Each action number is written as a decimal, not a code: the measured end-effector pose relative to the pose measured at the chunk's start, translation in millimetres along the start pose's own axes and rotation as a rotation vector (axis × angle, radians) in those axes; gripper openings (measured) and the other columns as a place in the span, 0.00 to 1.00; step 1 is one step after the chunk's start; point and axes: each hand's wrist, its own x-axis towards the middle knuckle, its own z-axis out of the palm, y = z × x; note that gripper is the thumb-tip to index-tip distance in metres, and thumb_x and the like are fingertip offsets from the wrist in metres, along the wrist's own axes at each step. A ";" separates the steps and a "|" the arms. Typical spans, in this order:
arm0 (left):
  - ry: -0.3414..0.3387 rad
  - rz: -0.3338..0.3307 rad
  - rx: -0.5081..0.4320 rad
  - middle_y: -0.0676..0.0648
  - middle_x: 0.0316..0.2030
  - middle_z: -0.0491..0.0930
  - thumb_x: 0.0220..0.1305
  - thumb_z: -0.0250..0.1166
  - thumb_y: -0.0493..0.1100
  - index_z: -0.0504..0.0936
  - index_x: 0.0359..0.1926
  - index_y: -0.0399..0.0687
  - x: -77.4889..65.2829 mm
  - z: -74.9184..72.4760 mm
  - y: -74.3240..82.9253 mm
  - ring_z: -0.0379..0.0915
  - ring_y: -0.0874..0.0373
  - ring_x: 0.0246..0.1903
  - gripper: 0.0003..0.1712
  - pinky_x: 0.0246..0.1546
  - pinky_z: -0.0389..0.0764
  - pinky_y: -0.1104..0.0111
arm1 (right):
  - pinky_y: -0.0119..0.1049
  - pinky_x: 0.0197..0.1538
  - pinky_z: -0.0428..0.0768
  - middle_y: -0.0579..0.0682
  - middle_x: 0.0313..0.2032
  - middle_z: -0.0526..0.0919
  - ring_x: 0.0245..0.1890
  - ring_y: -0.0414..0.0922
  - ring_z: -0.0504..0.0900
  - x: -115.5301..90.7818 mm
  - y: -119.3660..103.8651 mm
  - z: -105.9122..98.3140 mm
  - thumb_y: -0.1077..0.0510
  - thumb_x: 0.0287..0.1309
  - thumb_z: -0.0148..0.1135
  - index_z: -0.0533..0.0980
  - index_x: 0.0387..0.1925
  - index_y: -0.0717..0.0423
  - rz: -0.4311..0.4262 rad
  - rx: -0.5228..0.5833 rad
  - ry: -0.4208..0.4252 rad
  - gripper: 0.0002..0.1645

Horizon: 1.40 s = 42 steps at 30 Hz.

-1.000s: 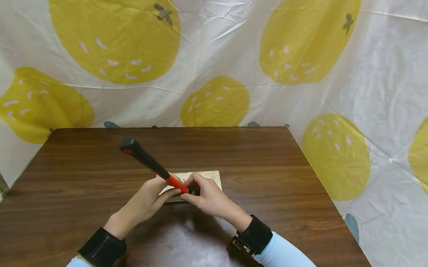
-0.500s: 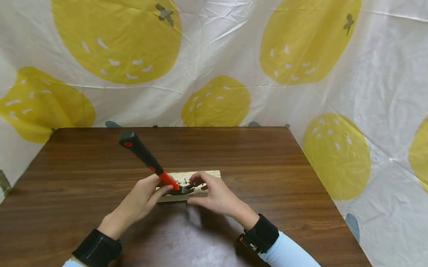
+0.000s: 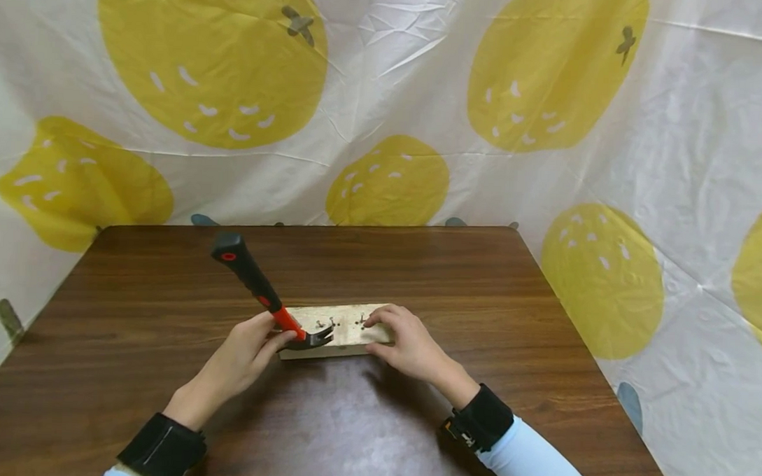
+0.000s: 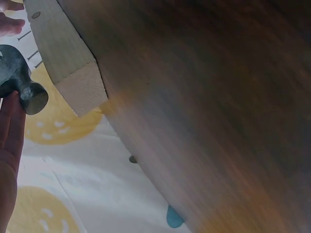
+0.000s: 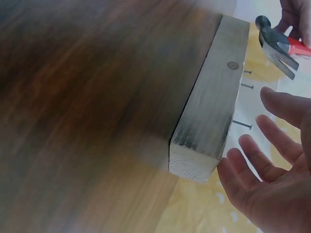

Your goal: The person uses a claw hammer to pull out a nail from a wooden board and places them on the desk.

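Note:
My left hand [image 3: 241, 352] grips a claw hammer [image 3: 247, 267] close to its head, the black-and-red handle slanting up and to the left. The forked claw points right, over the left part of a pale wooden block [image 3: 351, 337] on the table. Three nails stick up from the block's top; one nail [image 5: 243, 124] shows clearly in the right wrist view. Around the block's right end my right hand [image 3: 415, 348] spreads its fingers, thumb nearest the front edge and holding no tool. The hammer's round striking face [image 4: 37, 103] shows in the left wrist view.
Dark wood-grain table [image 3: 513, 411] lies under the block. A white curtain [image 3: 387, 70] with yellow fruit prints hangs behind the table and along its right side. Small dark holes mark the block's top beside the nails.
Both hands were together at the hammer head. The left has drawn the hammer a little to the left, and the right has come away to the block's right end, its fingers opening.

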 end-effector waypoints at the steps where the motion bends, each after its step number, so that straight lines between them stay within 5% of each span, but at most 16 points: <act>1: -0.001 0.001 0.007 0.55 0.38 0.85 0.62 0.70 0.28 0.82 0.45 0.46 -0.7 -0.4 -0.5 0.81 0.63 0.37 0.14 0.37 0.83 0.68 | 0.50 0.57 0.76 0.51 0.50 0.83 0.53 0.52 0.79 -0.2 1.1 0.6 0.62 0.54 0.78 0.82 0.46 0.59 0.001 -0.005 0.000 0.18; 11: 0.001 -0.029 0.072 0.54 0.38 0.84 0.62 0.71 0.29 0.81 0.45 0.44 -6.0 -7.6 -4.8 0.81 0.62 0.37 0.13 0.36 0.84 0.62 | 0.54 0.58 0.75 0.55 0.50 0.82 0.54 0.56 0.78 -1.6 4.1 0.4 0.61 0.59 0.75 0.83 0.46 0.60 0.056 -0.077 0.001 0.14; 24: -0.016 -0.040 0.104 0.54 0.37 0.82 0.64 0.69 0.29 0.77 0.46 0.46 -9.1 -11.7 -8.7 0.81 0.62 0.36 0.14 0.36 0.84 0.59 | 0.49 0.56 0.77 0.55 0.49 0.82 0.52 0.55 0.78 -5.6 10.5 1.8 0.61 0.58 0.75 0.84 0.46 0.60 0.017 -0.168 -0.014 0.14; 42: -0.028 -0.022 0.064 0.54 0.38 0.82 0.65 0.69 0.27 0.77 0.47 0.44 -7.7 -11.1 -14.4 0.83 0.58 0.39 0.14 0.37 0.85 0.59 | 0.47 0.54 0.79 0.54 0.50 0.81 0.53 0.54 0.77 -2.3 4.4 4.7 0.61 0.59 0.75 0.84 0.47 0.58 -0.003 -0.258 -0.044 0.14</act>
